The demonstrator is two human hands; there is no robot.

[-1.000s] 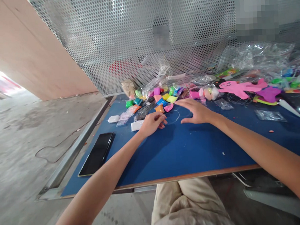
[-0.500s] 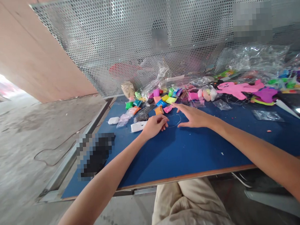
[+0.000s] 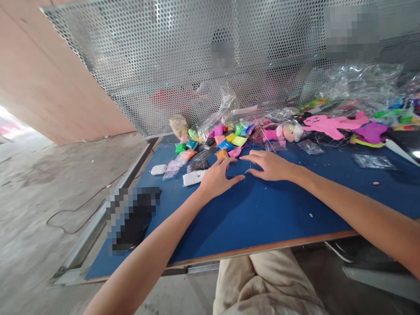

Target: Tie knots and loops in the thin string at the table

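- As both hands face each other at the centre of the frame, the head view shows the left hand [image 3: 215,178] curved, its thumb and fingers wide apart.
- Opposite, the right hand [image 3: 271,165] bends inward, thumb and fingers parted more narrowly.
- Between them, at mid-frame, a thin thread [image 3: 250,166] arcs over the blue desk [image 3: 254,216]; whether either hand grips it, I cannot tell.
- A white block [image 3: 193,177] lies just left of the left hand, an orange packet [image 3: 222,154] just above it.
- Right of centre lies a pink figure [image 3: 329,126].
- Mesh [image 3: 187,51] spans the top.
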